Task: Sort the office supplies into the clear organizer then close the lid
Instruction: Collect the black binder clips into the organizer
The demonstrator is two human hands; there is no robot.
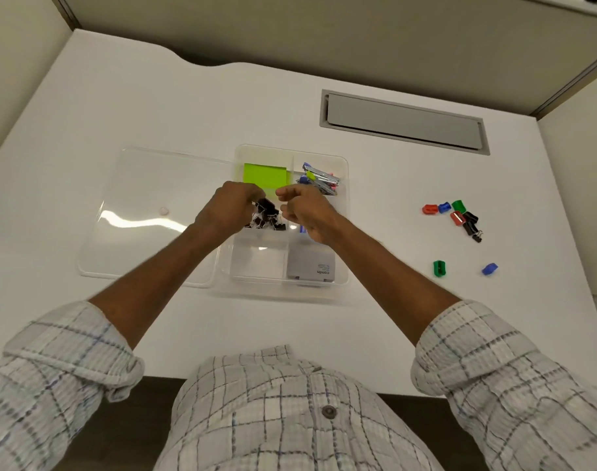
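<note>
The clear organizer (pixel 343 277) stands mid-table, its lid (pixel 147 212) lying open flat to the left. Green sticky notes (pixel 265 173) fill the back left compartment. Staplers (pixel 321 178) lie in the back right one, and a grey box (pixel 310 265) sits at the front right. Black binder clips (pixel 268 215) are piled in the middle left compartment. My left hand (pixel 229 209) hovers over those clips with curled fingers; whether it holds one is hidden. My right hand (pixel 304 209) is beside it over the organizer, fingers loosely curled, nothing visible in them.
Several coloured sharpeners (pixel 453 212) and a black binder clip (pixel 477 236) lie in a cluster to the right. A green sharpener (pixel 439 268) and a blue one (pixel 490 268) lie nearer. A grey cable hatch (pixel 404 122) is set into the table behind.
</note>
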